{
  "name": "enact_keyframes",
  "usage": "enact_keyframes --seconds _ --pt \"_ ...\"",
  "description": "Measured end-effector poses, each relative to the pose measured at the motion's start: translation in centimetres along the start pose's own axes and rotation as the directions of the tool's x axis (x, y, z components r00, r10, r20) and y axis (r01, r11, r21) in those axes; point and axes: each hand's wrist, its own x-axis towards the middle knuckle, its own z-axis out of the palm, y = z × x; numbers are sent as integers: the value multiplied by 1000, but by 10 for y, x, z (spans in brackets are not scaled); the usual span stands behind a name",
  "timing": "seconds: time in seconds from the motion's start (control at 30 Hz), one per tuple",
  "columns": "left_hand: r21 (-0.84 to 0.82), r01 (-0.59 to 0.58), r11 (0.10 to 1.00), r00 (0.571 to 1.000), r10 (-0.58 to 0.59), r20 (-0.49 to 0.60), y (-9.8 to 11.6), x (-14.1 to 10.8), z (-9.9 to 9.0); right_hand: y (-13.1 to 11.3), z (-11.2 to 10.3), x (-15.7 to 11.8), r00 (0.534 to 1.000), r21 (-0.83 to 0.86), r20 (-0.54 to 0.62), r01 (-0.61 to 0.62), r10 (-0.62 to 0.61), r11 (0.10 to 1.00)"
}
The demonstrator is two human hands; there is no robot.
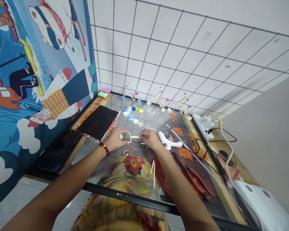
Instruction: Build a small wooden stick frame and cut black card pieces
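My left hand (116,138) pinches a small frame of pale wooden sticks (129,137) between thumb and fingers. A short pale wooden stick (135,137) reaches from that frame to my right hand (149,138), whose fingertips are closed on its other end. Whether the stick is joined to the frame or only touches it, I cannot tell. A white glue gun (168,141) lies just right of my right hand. Loose wooden sticks (154,175) rest on the glass near my right forearm.
Several bottle caps (135,121) lie beyond my hands. Stick models with cap wheels (163,104) stand along the far edge. A black sheet (98,122) and a dark flat panel (59,150) are at left. Pliers (197,179), cables and a white power strip (203,125) are at right.
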Motion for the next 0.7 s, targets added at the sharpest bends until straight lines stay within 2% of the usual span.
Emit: enact_keyframes --seconds 0.4,0.7 --pt "-33 -16 999 1000 15 -17 0 1 1 -7 7 -5 998 33 -63 -4 6 999" --pt "-27 -1 1000 1000 1 6 -1 3 1 -23 23 5 998 33 -30 -50 51 998"
